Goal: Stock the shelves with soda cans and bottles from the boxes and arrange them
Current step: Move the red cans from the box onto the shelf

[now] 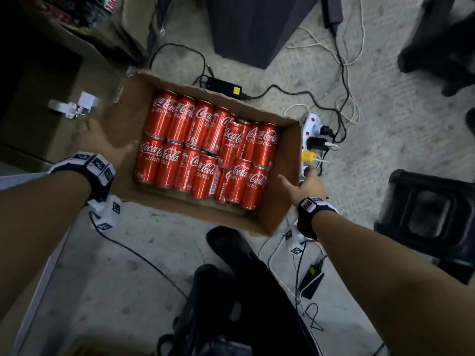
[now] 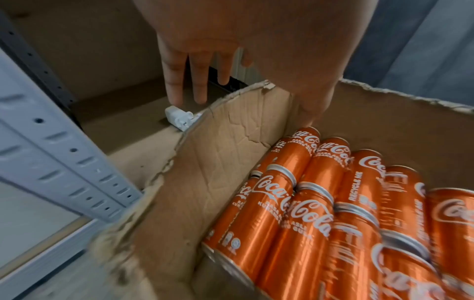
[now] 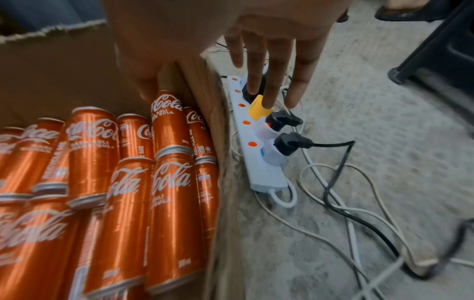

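Reaching with both hands toward an open cardboard box on the floor; it sits between them. My left hand is at the box's left wall, fingers straight and spread, thumb over the inside, gripping nothing. My right hand is at the right wall, fingers likewise straight and apart, thumb over the cans, other fingers outside above a power strip. Whether either hand touches the cardboard I cannot tell; both are motion-blurred.

Cans: red, lying on their sides in two rows, a few stacked on top at right. Script reads "Coca-Cola"; vertical text "RECYCLE ME"; smaller print looks like "RASA ASLI KURANG GULA", partly blurred. In the wrist views the cans appear orange. Lower layers are hidden, so no count.

Box rim is torn and ragged. A small white plug-like object lies beside the box's left wall, near my left fingertips; its kind is unclear.

Strip: white, red-lit switches, several black plugs and a yellow one in it, with white and black cables tangled around it. A black adapter with a yellow label lies behind the box.

Floor is grey speckled concrete. A grey perforated metal upright stands at left. Dark objects along the edges are cut off and unidentifiable.
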